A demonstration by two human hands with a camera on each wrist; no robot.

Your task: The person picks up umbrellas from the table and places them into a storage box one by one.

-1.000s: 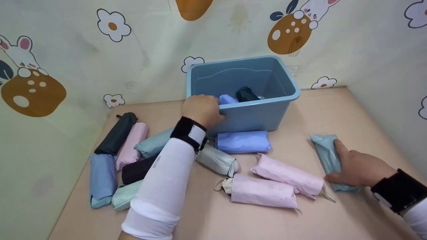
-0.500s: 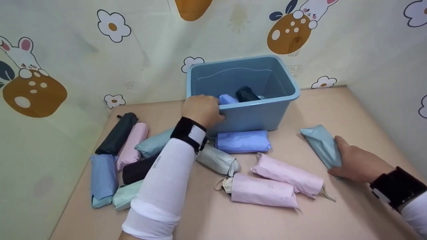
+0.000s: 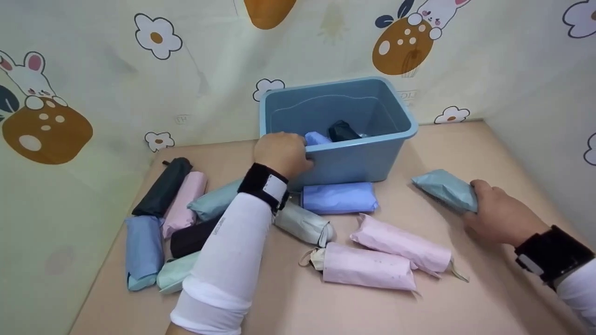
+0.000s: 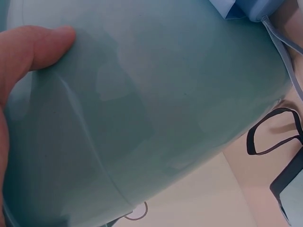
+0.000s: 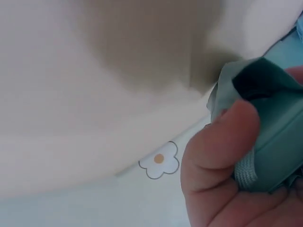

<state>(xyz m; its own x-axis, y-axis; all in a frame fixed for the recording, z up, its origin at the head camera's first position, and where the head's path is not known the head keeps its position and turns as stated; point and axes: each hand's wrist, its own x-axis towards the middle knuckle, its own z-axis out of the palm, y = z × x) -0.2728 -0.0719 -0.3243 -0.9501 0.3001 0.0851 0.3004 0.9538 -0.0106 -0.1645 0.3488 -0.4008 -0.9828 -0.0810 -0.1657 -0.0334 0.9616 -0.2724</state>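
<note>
My left hand [image 3: 283, 154] grips the front left rim of a blue plastic bin [image 3: 354, 163]; in the left wrist view its thumb [image 4: 49, 45] presses the bin's outer wall. On the right, my right hand [image 3: 505, 214] holds a teal folded umbrella [image 3: 447, 188] by its near end, the far end pointing toward the bin. The right wrist view shows the thumb [image 5: 222, 137] against the umbrella's sleeve and a strap. Inside the bin lie a blue umbrella [image 3: 317, 138] and a black one [image 3: 343, 131], partly hidden by the front wall.
A blue umbrella [image 3: 340, 197] lies along the bin's front, near a grey one [image 3: 305, 223]. Two pink umbrellas [image 3: 368, 266] lie front centre. Several more, including a dark green one [image 3: 163, 186], cluster at left, partly behind my left forearm. A patterned cloth [image 3: 209, 70] hangs behind.
My right hand has raised the teal umbrella and swung its far end leftward, toward the bin. The left hand stays on the rim.
</note>
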